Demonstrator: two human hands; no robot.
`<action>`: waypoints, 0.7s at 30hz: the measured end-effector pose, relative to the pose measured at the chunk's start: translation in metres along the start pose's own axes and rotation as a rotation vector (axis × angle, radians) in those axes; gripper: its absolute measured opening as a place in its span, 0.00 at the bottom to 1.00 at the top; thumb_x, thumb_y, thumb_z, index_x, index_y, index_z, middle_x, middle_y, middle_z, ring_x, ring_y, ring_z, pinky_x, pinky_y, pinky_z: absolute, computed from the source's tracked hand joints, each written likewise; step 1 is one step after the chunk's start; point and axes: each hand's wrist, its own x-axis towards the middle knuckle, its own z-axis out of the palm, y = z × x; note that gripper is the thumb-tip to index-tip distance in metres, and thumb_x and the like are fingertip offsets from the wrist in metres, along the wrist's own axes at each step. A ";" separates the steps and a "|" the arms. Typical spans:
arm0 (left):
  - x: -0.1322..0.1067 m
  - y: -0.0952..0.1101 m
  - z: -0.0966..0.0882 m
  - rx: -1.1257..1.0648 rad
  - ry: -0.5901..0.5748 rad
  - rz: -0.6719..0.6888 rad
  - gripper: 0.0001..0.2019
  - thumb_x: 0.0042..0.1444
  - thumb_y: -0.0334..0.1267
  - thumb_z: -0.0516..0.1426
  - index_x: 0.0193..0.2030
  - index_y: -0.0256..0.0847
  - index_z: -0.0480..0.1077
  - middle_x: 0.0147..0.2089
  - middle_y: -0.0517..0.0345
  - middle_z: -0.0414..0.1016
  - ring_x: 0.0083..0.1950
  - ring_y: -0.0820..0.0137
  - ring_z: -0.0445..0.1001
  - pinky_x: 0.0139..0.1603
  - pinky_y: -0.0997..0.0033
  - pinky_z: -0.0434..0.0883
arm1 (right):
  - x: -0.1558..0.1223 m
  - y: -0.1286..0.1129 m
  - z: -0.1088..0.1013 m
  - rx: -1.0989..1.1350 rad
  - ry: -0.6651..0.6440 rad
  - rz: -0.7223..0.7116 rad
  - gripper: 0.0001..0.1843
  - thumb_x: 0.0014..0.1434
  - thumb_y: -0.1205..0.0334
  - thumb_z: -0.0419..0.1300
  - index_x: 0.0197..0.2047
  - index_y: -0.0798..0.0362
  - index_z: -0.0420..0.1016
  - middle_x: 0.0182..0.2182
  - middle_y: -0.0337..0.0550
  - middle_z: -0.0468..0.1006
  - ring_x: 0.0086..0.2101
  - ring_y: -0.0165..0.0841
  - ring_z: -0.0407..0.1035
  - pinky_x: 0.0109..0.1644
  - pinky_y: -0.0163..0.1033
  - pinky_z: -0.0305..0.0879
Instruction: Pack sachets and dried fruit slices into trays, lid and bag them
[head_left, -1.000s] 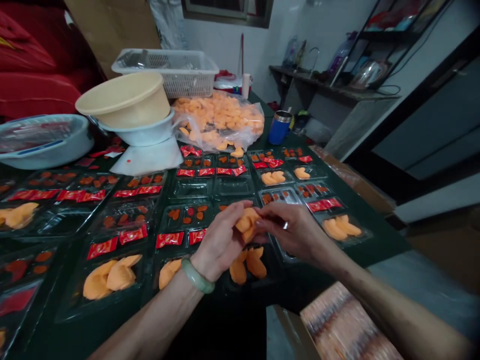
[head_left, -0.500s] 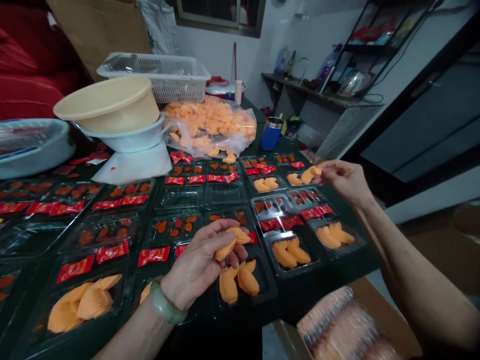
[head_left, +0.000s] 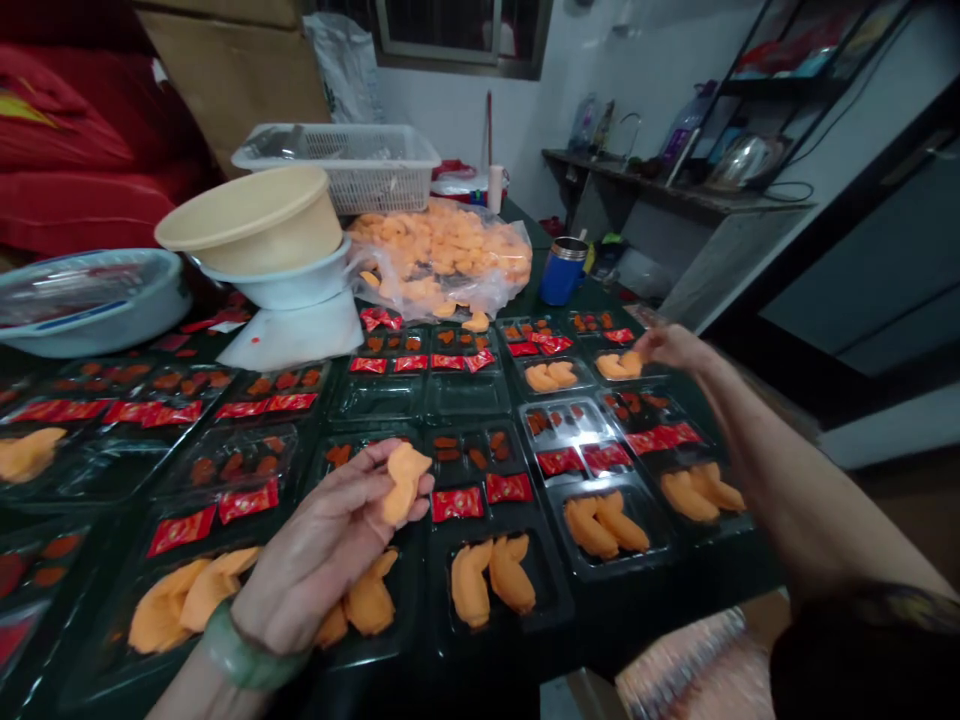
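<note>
My left hand [head_left: 337,535] holds an orange curved piece [head_left: 405,482] between thumb and fingers, above the front trays. Farther off on the right, my right hand [head_left: 679,352] pinches at the end of an orange piece [head_left: 631,364] lying in the lower part of a black tray. Near my left hand, a black tray [head_left: 551,590] carries two orange pieces [head_left: 491,580], red packets [head_left: 457,503] and small reddish-brown bits. A similar tray [head_left: 660,550] stands to its right. Several orange pieces under my left hand are partly hidden.
Behind the trays lies a clear bag of orange pieces [head_left: 450,245], beside a blue cup [head_left: 562,272]. A cream basin [head_left: 251,220] and a white basket [head_left: 375,175] stand at the back left. An open carton with wrapped packs [head_left: 682,665] sits below the table's front edge.
My right hand has lowered its orange piece into the far right tray. My left hand has moved left and turned its piece more upright. The whole view has shifted slightly.
</note>
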 end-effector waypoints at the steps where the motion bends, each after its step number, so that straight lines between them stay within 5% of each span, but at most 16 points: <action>1: 0.001 0.002 -0.003 -0.026 0.020 0.014 0.13 0.46 0.17 0.53 0.36 0.36 0.68 0.34 0.54 0.74 0.32 0.69 0.76 0.32 0.70 0.75 | 0.002 -0.001 0.006 -0.065 0.027 -0.005 0.05 0.45 0.75 0.59 0.21 0.60 0.71 0.28 0.54 0.75 0.32 0.33 0.66 0.34 0.40 0.54; 5: 0.006 0.020 -0.014 -0.045 0.043 0.148 0.10 0.48 0.20 0.56 0.36 0.34 0.68 0.34 0.56 0.73 0.31 0.75 0.73 0.32 0.77 0.73 | -0.001 -0.016 0.025 -0.252 0.198 -0.039 0.03 0.47 0.74 0.59 0.24 0.61 0.73 0.42 0.73 0.70 0.45 0.48 0.61 0.39 0.49 0.50; 8: 0.016 0.040 -0.019 0.034 0.087 0.330 0.10 0.45 0.20 0.58 0.35 0.33 0.68 0.29 0.58 0.72 0.27 0.76 0.72 0.27 0.79 0.71 | -0.028 -0.052 0.030 -0.148 0.217 -0.136 0.09 0.52 0.68 0.57 0.37 0.60 0.74 0.39 0.66 0.72 0.39 0.44 0.65 0.36 0.46 0.54; 13: 0.056 0.059 -0.022 0.343 0.100 0.523 0.15 0.41 0.20 0.58 0.38 0.35 0.67 0.23 0.63 0.69 0.23 0.76 0.69 0.21 0.79 0.67 | -0.113 -0.142 0.048 0.491 -0.239 -0.553 0.16 0.54 0.57 0.55 0.45 0.54 0.67 0.26 0.41 0.71 0.23 0.31 0.66 0.24 0.34 0.60; 16: 0.084 0.063 -0.030 0.586 0.126 0.535 0.14 0.43 0.20 0.54 0.39 0.33 0.68 0.24 0.62 0.68 0.23 0.76 0.67 0.23 0.77 0.67 | -0.148 -0.173 0.066 0.517 -0.361 -0.674 0.14 0.55 0.57 0.53 0.43 0.53 0.68 0.24 0.37 0.69 0.22 0.29 0.65 0.25 0.33 0.62; 21: 0.112 0.068 -0.048 0.934 0.162 0.560 0.12 0.45 0.21 0.52 0.37 0.33 0.69 0.29 0.57 0.70 0.27 0.74 0.68 0.28 0.74 0.68 | -0.161 -0.183 0.092 0.463 -0.452 -0.719 0.11 0.57 0.58 0.50 0.38 0.53 0.68 0.22 0.36 0.70 0.21 0.29 0.65 0.24 0.33 0.60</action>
